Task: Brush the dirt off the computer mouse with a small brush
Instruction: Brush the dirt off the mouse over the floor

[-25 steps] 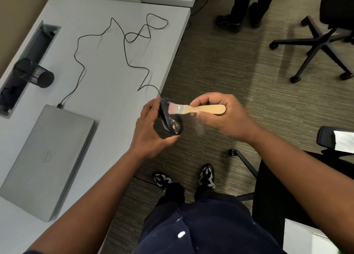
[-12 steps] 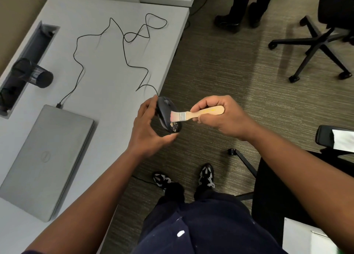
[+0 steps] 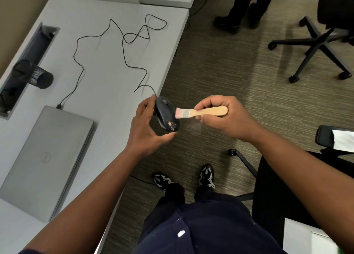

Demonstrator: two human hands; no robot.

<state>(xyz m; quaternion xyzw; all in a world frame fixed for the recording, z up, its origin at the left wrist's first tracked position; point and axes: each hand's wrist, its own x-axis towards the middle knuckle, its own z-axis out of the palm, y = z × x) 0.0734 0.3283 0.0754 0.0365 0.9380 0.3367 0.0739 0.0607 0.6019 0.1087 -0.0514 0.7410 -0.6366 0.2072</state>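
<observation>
A black wired computer mouse [image 3: 165, 114] is held in the air just past the desk's edge, gripped by my left hand [image 3: 146, 127] around its sides. A patch of tan dirt [image 3: 172, 125] clings to the mouse's near end. My right hand [image 3: 223, 117] grips the wooden handle of a small brush [image 3: 203, 111]. Its pale bristles touch the right side of the mouse, above the dirt patch. A faint haze of dust hangs below the brush.
The mouse cable [image 3: 122, 43] snakes over the grey desk [image 3: 107, 75] to a closed silver laptop [image 3: 47, 158]. A black mesh cup [image 3: 33, 74] lies by a cable slot. Office chairs [image 3: 316, 41] and another person's legs [image 3: 247, 6] stand on the carpet.
The brush swept down over the mouse's dirty end, then came back up to its right side. The dirt patch looks smaller than a second ago. My left hand kept holding the mouse.
</observation>
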